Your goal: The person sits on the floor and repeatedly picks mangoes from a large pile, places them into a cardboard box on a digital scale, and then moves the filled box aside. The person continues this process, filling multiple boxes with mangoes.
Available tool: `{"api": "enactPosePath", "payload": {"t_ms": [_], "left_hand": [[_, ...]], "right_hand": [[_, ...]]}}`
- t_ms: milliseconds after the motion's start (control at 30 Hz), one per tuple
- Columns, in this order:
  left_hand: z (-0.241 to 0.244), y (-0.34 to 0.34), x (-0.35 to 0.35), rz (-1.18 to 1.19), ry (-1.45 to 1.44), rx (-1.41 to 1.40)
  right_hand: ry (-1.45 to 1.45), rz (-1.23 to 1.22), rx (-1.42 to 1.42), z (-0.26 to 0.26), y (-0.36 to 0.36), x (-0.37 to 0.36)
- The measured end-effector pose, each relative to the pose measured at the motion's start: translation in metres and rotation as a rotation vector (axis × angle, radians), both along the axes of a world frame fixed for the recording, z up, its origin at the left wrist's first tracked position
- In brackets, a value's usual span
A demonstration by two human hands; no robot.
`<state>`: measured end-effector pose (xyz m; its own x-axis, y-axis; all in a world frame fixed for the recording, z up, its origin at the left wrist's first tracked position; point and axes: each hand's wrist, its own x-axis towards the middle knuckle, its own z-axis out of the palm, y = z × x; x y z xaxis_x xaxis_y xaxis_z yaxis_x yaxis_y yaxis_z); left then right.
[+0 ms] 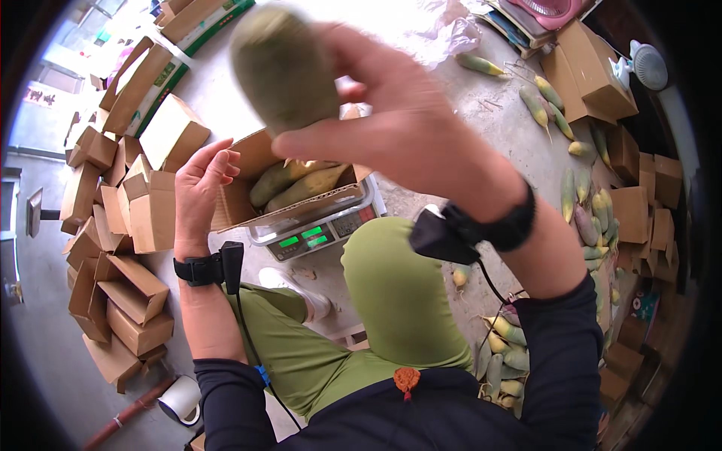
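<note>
My right hand (389, 107) is raised over the far side of an open cardboard box (234, 194), its thumb and fingers around a large green radish (285, 70); both are blurred. Several green radishes (304, 189) lie inside the box, which rests on a digital scale (313, 239) with lit green displays. Beside the box's left wall, my left hand (206, 169) is up with its fingers loosely curled and nothing in it.
Cardboard boxes (152, 208) are heaped along the left. More radishes (598, 214) lie on the floor at right, with others (507, 361) near my right elbow. A white mug (180, 399) is at lower left, a small fan (648, 65) at upper right.
</note>
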<state>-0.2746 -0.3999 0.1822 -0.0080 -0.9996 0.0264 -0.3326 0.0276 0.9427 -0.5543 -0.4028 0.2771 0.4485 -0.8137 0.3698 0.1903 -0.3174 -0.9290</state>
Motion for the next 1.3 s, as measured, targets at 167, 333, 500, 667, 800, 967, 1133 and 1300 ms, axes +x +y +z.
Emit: {"api": "enactPosePath", "payload": {"t_ms": [167,333,500,667,800,967,1133,1300], "left_hand": [[0.006,0.003,0.007,0.058,0.168,0.019],[0.000,-0.001,0.011,0.069,0.031,0.014],[-0.014,-0.001,0.020,0.067,-0.163,0.031],[-0.018,0.001,0.012,0.022,-0.325,0.057],[-0.018,0.001,0.004,-0.011,-0.404,0.055],[-0.022,0.008,-0.001,-0.054,-0.403,0.088],[-0.015,0.010,-0.020,-0.255,-0.495,0.277],[-0.019,0.019,-0.023,-0.399,-0.657,0.375]], "right_hand": [[0.497,-0.051,-0.106,-0.065,-0.025,0.058],[0.878,-0.032,-0.157,-0.106,-0.045,0.077],[0.728,0.003,0.026,-0.115,-0.055,0.068],[0.415,-0.176,0.192,-0.119,-0.036,-0.012],[0.269,-0.460,0.539,-0.159,0.011,-0.093],[0.390,-0.643,0.882,-0.270,0.128,-0.160],[0.600,-0.630,1.112,-0.344,0.279,-0.182],[0.758,-0.487,1.273,-0.373,0.377,-0.185]]}}
